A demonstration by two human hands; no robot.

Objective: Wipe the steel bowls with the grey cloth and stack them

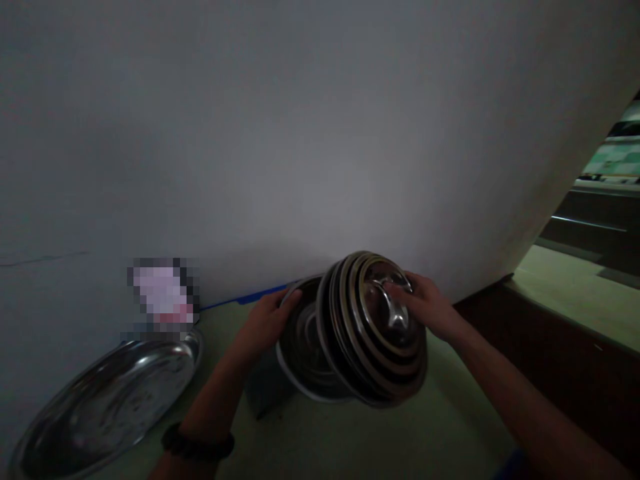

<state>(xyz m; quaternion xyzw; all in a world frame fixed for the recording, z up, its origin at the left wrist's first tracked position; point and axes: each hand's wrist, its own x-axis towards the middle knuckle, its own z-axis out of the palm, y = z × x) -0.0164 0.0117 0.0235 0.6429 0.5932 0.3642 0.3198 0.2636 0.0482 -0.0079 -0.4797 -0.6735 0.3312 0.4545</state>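
My right hand (425,307) is closed around the shiny handle (395,313) on a tilted stack of round metal lids (345,333). The rims sit nested, one inside another, the handle facing up and right. Behind and left of the stack is a round metal pan or lid (303,347), its inner side visible. My left hand (275,317) grips that piece's left rim, thumb over the edge. The two pieces overlap in view; I cannot tell whether they touch. On my left wrist is a dark beaded bracelet (197,443).
A large oval metal tray (125,400) lies at the left by the wall. A blurred-out pinkish object (163,297) leans behind it. Under my hands is a pale green tabletop (320,440), with a dark box-like object (267,387) and a blue strip (260,295) along the wall.
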